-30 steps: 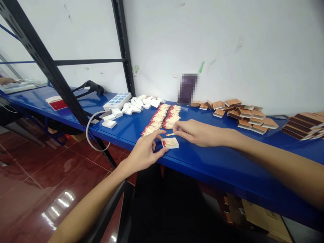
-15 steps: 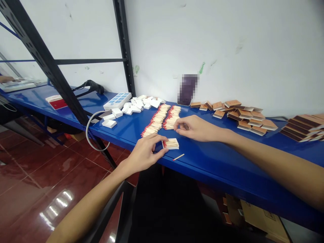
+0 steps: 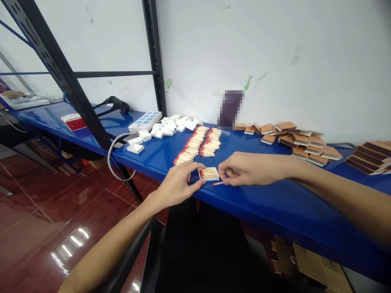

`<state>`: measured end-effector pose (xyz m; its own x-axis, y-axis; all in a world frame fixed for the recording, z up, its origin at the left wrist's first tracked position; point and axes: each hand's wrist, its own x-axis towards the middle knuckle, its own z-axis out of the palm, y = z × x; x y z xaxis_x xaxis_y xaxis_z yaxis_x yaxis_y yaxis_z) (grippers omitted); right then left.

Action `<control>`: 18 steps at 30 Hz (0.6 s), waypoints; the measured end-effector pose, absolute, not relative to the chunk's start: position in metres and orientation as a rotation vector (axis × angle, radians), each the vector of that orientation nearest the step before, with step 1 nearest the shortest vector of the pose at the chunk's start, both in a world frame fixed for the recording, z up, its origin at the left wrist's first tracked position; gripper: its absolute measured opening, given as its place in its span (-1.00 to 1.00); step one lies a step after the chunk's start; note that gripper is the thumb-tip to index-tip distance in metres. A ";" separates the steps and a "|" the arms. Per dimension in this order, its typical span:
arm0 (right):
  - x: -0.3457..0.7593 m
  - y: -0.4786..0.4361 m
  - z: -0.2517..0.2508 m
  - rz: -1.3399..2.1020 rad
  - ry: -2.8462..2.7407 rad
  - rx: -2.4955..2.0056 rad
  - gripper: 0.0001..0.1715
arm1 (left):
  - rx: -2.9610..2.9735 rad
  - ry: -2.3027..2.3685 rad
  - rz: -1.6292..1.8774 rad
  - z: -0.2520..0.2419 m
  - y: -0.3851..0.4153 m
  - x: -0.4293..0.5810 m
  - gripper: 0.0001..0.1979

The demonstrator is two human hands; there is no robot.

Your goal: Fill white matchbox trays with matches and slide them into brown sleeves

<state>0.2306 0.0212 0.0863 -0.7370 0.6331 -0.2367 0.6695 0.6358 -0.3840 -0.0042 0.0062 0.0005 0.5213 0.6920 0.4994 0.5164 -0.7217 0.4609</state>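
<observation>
A small white matchbox tray (image 3: 209, 178) filled with red-tipped matches lies near the front edge of the blue table. My left hand (image 3: 180, 182) grips its left end, thumb on the near side and fingers on the far side. At the tray's right end, my right hand (image 3: 234, 171) is closed, with fingertips pinching the stick end of a single match (image 3: 217, 184). The match's red head points left, just in front of the tray. Behind the tray lie two rows of loose matches, a left row (image 3: 193, 146) and a right row (image 3: 210, 143).
White trays (image 3: 165, 129) are heaped at the back left beside a white-and-blue box (image 3: 146, 121). Brown matchbox sleeves (image 3: 301, 139) lie at the back right, with stacked ones (image 3: 371, 156) farther right. A black shelf post (image 3: 88, 110) rises at the left.
My right hand has come down and toward me from the match rows to the loose match, which is now lifted or shifted slightly. My left hand keeps its grip on the tray.
</observation>
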 end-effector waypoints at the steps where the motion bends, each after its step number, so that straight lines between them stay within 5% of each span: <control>1: 0.230 0.023 0.085 -0.677 2.810 1.153 -0.86 | 2.513 1.018 0.991 0.001 0.006 -0.004 -0.73; 7: 0.222 0.030 0.077 -0.686 2.898 1.224 -0.72 | 2.600 0.990 0.877 0.005 0.003 -0.006 -0.63; 12: 0.228 0.043 0.068 -0.636 3.017 1.250 -0.87 | 2.752 0.983 0.742 0.004 0.003 -0.006 -0.65; 18: 0.231 0.062 0.038 0.036 3.092 1.426 -0.82 | 2.737 0.992 0.765 0.002 0.004 -0.007 -0.67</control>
